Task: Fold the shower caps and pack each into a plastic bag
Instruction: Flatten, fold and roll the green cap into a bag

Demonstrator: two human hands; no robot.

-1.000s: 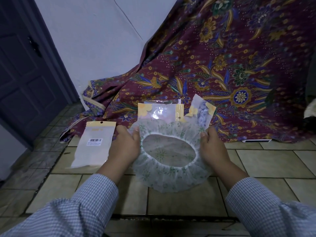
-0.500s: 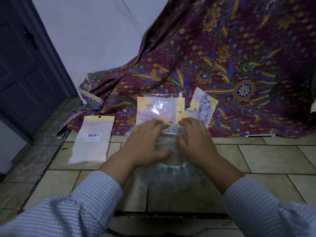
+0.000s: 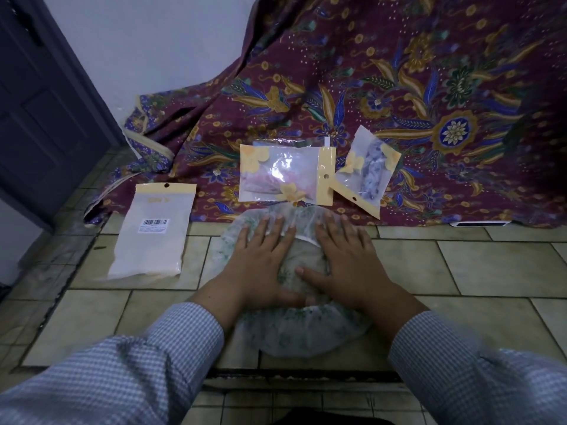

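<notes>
Clear green-printed plastic shower cap (image 3: 294, 335), held up open a sec ago, now lies on the tiled floor (image 3: 491, 271). Left hand (image 3: 260, 265) & right hand (image 3: 349, 265) press it flat, fingers spread wide, gripping nothing. Looks ready for 1st fold.

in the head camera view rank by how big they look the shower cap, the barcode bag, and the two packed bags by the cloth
1. shower cap
2. barcode bag
3. middle packed bag
4. tilted packed bag, though it lies slightly farther, so the last two are unsure.
</notes>
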